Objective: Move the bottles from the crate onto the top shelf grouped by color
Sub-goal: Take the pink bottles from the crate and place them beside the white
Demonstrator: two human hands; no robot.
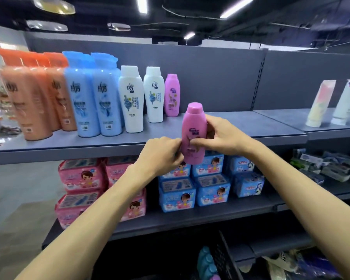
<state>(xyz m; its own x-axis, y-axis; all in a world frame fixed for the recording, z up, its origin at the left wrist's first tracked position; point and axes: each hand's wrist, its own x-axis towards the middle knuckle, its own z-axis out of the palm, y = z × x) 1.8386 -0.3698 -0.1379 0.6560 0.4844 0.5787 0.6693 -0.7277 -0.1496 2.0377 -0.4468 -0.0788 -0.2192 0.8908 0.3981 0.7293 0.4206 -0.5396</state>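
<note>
– Hands?
– Both busy on the held pink bottle [193, 134]: gripped round the middle by the right hand [220, 136], pinched near the lower label by the left hand [162, 154]. Held upright in the air, just in front of the top shelf [240, 126], not yet set down.
– Done so far?
– Judging by the row: orange bottles [28, 102] at the far left, then blue bottles [85, 98], then white bottles [131, 100], then one shelved pink bottle [171, 96]. All upright, each colour together.
– Left to do?
– Probably setting this one beside its pink twin, with plenty of bare shelf to the right of it. Likely more to fetch from the dark crate [226, 259] at the bottom edge: something teal, a hint of purple, too blurred to name.
– In the way?
– Nothing between bottle and gap, only the shelf's front lip to lift over. Pink wipe packs [81, 176] and blue wipe packs [210, 186] on the shelf below; two pale tubes [319, 104] on the neighbouring shelf to the right, well apart.
</note>
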